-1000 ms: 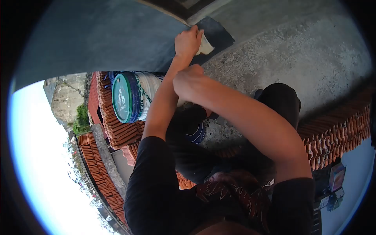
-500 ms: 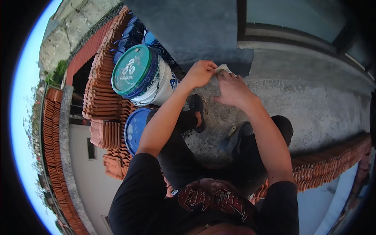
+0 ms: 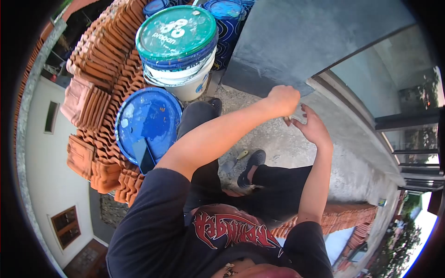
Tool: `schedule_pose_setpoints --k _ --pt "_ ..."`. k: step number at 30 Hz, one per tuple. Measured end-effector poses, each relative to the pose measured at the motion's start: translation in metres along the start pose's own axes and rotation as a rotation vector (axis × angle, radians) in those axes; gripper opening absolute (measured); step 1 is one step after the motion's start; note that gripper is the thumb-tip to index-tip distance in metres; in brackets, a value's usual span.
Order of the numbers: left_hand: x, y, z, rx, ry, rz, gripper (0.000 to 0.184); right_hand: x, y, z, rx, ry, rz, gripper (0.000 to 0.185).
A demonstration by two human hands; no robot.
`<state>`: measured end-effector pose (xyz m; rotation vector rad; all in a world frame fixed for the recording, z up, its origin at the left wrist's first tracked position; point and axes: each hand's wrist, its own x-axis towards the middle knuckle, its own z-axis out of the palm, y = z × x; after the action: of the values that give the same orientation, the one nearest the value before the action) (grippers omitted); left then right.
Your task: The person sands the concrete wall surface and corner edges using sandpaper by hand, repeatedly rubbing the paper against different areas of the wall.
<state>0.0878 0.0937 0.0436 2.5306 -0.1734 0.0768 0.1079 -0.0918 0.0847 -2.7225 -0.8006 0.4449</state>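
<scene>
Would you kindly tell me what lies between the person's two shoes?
In the head view, a pale-handled scraper lies on the concrete between the left shoe and right shoe, nearer the right.

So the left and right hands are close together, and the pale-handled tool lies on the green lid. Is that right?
Not quite: the head view shows the pale-handled tool on the concrete floor, not the green lid. The left hand and right hand are close together.

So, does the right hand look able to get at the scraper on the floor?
Probably yes. The scraper lies on the floor with nothing seen on top, and its handle shows uncovered. The right hand would likely need to come down past the shoe beside it.
</scene>
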Motion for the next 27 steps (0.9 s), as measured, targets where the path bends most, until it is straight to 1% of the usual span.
schedule_pose_setpoints --k 1,4,6,9,10,12,13,15,16,18,20,22,24,25,27 --pt "-0.001 0.005 -0.002 -0.012 0.003 0.015 0.017 0.000 -0.003 -0.004 0.019 -0.027 0.040 0.069" --pt "-0.005 0.009 -0.012 -0.060 0.042 0.050 0.017 0.009 0.007 -0.006 0.157 0.075 -0.029 0.056" --pt "-0.007 0.008 -0.020 -0.118 0.082 0.058 0.017 0.023 0.014 -0.005 0.281 0.171 -0.060 0.042" --pt "0.000 -0.007 -0.026 -0.258 0.222 -0.033 0.016 0.047 0.018 0.004 0.454 0.289 -0.103 0.025" --pt "0.005 -0.014 -0.028 -0.284 0.226 -0.032 0.017 0.056 0.017 0.009 0.513 0.323 -0.117 0.021" --pt "0.012 -0.032 -0.031 -0.328 0.208 -0.027 0.018 0.061 -0.013 0.008 0.396 0.417 -0.137 0.020" --pt "0.014 -0.040 -0.029 -0.415 0.173 -0.014 0.019 0.059 -0.023 0.007 0.336 0.462 -0.129 0.019" --pt "0.024 -0.060 -0.033 -0.587 0.112 0.016 0.022 0.063 -0.023 0.007 0.412 0.454 -0.147 0.021" --pt "0.028 -0.070 -0.033 -0.535 0.130 0.054 0.023 0.063 -0.022 0.007 0.450 0.455 -0.158 0.021" --pt "0.034 -0.092 -0.037 -0.433 0.174 0.139 0.025 0.057 -0.022 0.002 0.394 0.416 -0.158 0.023" --pt "0.029 -0.118 -0.061 -0.249 0.275 0.044 0.026 0.049 -0.021 -0.001 0.337 0.390 -0.172 0.023" --pt "0.022 -0.134 -0.087 -0.279 0.372 -0.232 0.029 0.039 -0.020 -0.006 0.283 0.386 -0.198 0.024" --pt "0.019 -0.162 -0.096 -0.210 0.562 -0.271 0.029 0.032 -0.021 -0.012 0.300 0.347 -0.227 0.022" --pt "0.017 -0.167 -0.096 -0.187 0.575 -0.284 0.030 0.029 -0.020 -0.013 0.310 0.326 -0.240 0.022" --pt "0.020 -0.173 -0.082 -0.049 0.585 -0.218 0.030 0.024 -0.017 -0.010 0.281 0.332 -0.271 0.021"
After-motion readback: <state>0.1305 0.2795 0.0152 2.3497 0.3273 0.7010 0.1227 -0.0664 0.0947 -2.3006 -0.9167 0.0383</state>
